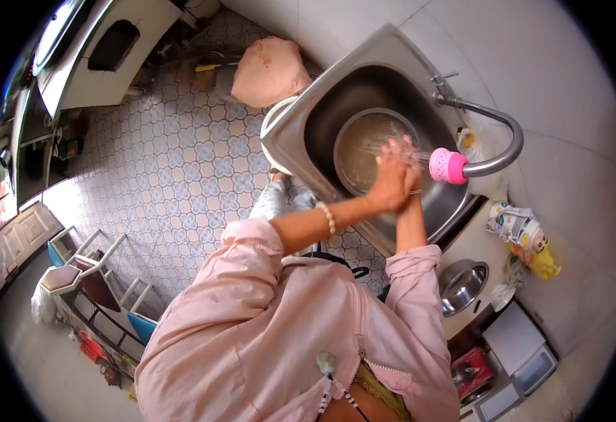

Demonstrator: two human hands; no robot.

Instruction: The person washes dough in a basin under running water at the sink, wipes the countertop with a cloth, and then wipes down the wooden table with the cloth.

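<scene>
My left hand [388,180], with a beaded bracelet on its wrist, lies against my right hand [412,178] above the sink [322,98]. The fingers of both look stretched out and partly overlap, slightly smeared. Water sprays over them from a pink faucet head [448,167] on a curved metal faucet [511,141]. No object shows between the hands. Under them, a round basin [339,163] of cloudy water stands inside the sink.
A metal bowl [464,287] sits on the counter to the right, near a figure-shaped package [526,232]. A pink-covered round thing [270,72] stands on the patterned floor [181,169] beyond the sink. Chairs [97,257] are at the left.
</scene>
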